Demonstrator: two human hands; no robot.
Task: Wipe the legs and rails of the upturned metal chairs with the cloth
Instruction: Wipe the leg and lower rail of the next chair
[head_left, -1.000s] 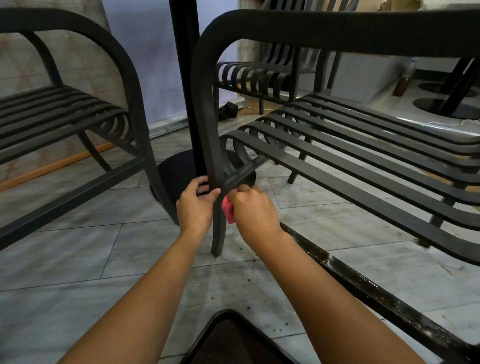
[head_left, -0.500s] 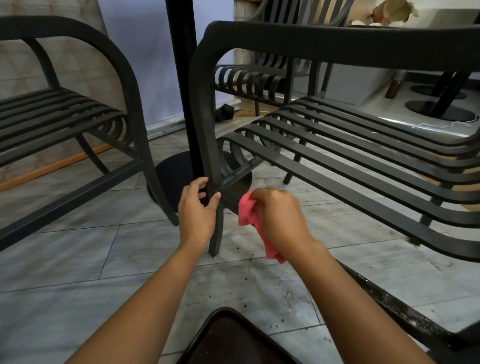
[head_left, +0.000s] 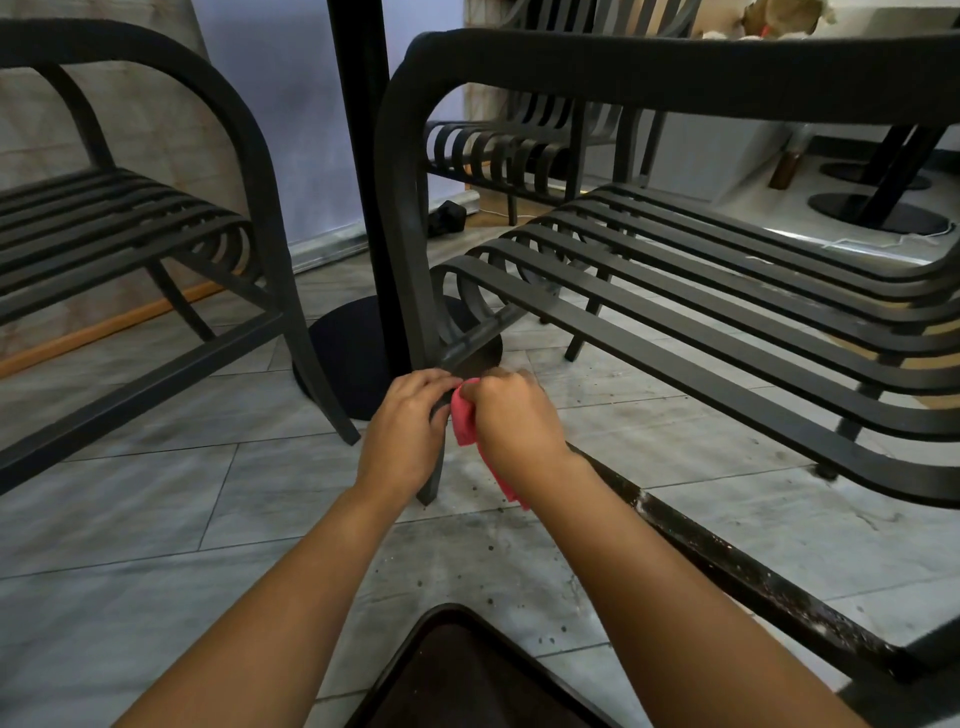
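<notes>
Nearest to me, a dark tray-like edge sits at the bottom of view, over the grey tiled floor; I cannot tell what it is or whether it holds anything.

My left hand grips the lower part of the chair leg, fingers curled round the metal. My right hand is just beside it, fingers clamped on the pink cloth, which is pressed against the leg where the side rail joins it. A tail of cloth hangs below my right wrist.

A lower rail, speckled with grime, runs from under my right forearm to the bottom right.

The leg belongs to the dark metal chair on my right, its slats running away from the joint. A second slatted chair stands to my left, well apart.

Between them, a black post rises from a round base on the floor. A third chair stands beyond. Two more round bases lie far right.
</notes>
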